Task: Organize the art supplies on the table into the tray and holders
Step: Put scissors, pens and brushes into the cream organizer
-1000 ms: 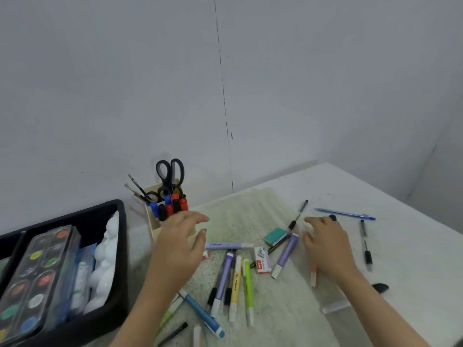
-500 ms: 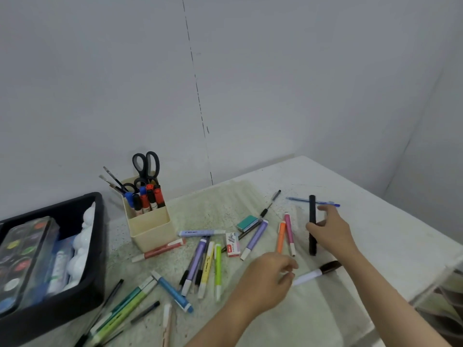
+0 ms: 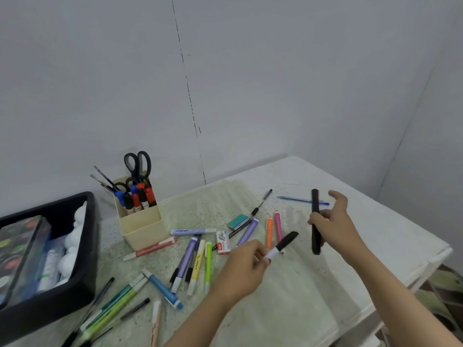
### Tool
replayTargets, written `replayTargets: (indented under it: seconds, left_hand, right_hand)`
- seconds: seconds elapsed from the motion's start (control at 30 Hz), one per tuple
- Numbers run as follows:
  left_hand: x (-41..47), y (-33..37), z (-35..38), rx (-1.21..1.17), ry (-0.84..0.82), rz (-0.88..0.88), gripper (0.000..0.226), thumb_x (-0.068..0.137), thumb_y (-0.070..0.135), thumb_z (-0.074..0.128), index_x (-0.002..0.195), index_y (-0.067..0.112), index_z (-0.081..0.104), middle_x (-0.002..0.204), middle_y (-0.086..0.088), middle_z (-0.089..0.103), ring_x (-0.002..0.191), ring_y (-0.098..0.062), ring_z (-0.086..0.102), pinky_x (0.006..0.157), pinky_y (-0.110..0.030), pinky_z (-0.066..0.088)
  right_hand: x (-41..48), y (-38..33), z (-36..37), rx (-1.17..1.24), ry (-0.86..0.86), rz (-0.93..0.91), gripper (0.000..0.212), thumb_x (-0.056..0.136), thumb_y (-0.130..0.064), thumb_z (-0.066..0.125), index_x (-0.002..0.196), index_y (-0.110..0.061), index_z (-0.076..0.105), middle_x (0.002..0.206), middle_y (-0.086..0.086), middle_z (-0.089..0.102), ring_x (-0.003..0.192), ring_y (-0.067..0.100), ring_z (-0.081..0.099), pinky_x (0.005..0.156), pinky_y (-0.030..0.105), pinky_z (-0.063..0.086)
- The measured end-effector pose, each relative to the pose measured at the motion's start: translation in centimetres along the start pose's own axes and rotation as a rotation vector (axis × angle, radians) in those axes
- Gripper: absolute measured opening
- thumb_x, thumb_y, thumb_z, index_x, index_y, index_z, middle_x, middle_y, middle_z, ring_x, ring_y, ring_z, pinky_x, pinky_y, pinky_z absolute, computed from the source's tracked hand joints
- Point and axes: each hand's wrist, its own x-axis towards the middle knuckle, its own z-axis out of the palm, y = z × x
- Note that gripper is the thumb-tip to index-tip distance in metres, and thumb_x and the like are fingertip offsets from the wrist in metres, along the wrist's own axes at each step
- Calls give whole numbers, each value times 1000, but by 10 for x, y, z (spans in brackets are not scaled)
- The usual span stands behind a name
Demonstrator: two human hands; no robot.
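Observation:
My right hand (image 3: 330, 226) grips a long black marker (image 3: 315, 204) upright above the table. My left hand (image 3: 244, 267) pinches a white marker with a black cap (image 3: 284, 242), lifted off the cloth and pointing up to the right. Several markers and highlighters (image 3: 193, 261) lie loose on the green cloth (image 3: 275, 304). A cream holder (image 3: 141, 225) stands at the back left with scissors, brushes and markers in it. A black tray (image 3: 53, 304) at the far left holds a paint palette and white bottles.
An orange pen (image 3: 269, 231) and a pink pen (image 3: 278, 225) lie between my hands. A blue pen (image 3: 295, 199) lies at the back right. A staples box (image 3: 223, 242) and a teal eraser (image 3: 238, 221) sit mid-table. The table edge runs along the right.
My left hand moved from near the holder to the right and picked up the black-capped white marker. My right hand picked up the long black marker and raised it. The view has shifted.

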Motion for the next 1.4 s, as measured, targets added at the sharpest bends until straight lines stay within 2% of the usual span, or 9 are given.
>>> replayTargets:
  seconds: [0.13, 0.23, 0.4, 0.5, 0.63, 0.8, 0.97, 1.17, 1.4]
  left_hand:
    - [-7, -18, -38, -303, 92, -194, 12, 92, 11, 56, 91, 23, 54, 81, 2, 59, 69, -11, 62, 65, -29, 52]
    - [-11, -25, -70, -426, 170, -240, 23, 95, 4, 48, 95, 26, 54, 87, -5, 60, 66, -11, 60, 57, -21, 49]
    - [-16, -41, -125, -357, 383, -245, 18, 100, 19, 35, 95, 27, 51, 70, 3, 44, 60, -12, 41, 60, -27, 41]
    - [-21, -42, -159, -364, 484, -185, 19, 102, 25, 32, 104, 25, 51, 71, 4, 40, 61, -9, 40, 50, -16, 41]
    - [-19, -47, -204, -339, 663, -109, 17, 99, 14, 40, 98, 22, 55, 77, 4, 56, 67, -8, 51, 63, -19, 43]
    - [-11, -59, -258, -58, 935, -145, 22, 96, 21, 49, 115, 15, 58, 103, 0, 60, 86, -7, 54, 73, -16, 41]
    - [-4, -71, -287, -37, 853, -100, 31, 93, 14, 54, 124, 17, 50, 84, 9, 56, 77, 1, 53, 64, -8, 40]
    - [2, -87, -289, -10, 749, -50, 63, 93, 7, 53, 140, 40, 26, 85, 3, 55, 79, -6, 57, 63, -13, 41]
    - [10, -101, -290, 22, 733, -14, 62, 92, 3, 52, 138, 37, 28, 84, 6, 55, 78, -6, 58, 65, -15, 45]
  right_hand:
    - [3, -3, 22, -59, -110, 18, 27, 89, -11, 53, 115, -15, 47, 85, 2, 63, 64, 15, 53, 60, 29, 41]
    - [5, -10, 46, -120, -197, 24, 15, 88, -11, 51, 99, -15, 60, 75, 2, 65, 56, 14, 50, 53, 25, 38]
    - [2, -30, 87, -224, -322, 33, 16, 90, -16, 49, 78, -8, 56, 55, 6, 53, 33, 13, 37, 34, 17, 26]
    - [3, -51, 111, -269, -344, -18, 20, 87, -15, 47, 69, -8, 52, 48, 2, 49, 31, 12, 35, 33, 14, 25]
    - [11, -86, 141, -267, -384, -235, 4, 81, -16, 63, 77, -16, 63, 69, 1, 64, 50, 8, 50, 48, 19, 39]
    - [13, -130, 180, 52, -369, -429, 14, 76, -12, 76, 82, -14, 63, 73, 0, 63, 61, 12, 58, 57, 24, 51]
    - [17, -166, 231, 221, -294, -466, 26, 91, -8, 58, 111, -19, 44, 89, 8, 64, 70, 10, 62, 66, 20, 52]
    - [15, -183, 277, 191, -252, -643, 32, 96, -4, 45, 123, -17, 36, 89, 9, 63, 70, 8, 61, 55, 9, 44]
    - [14, -178, 300, 191, -153, -825, 29, 97, -7, 44, 124, -15, 38, 86, 1, 59, 66, 7, 59, 55, 11, 43]
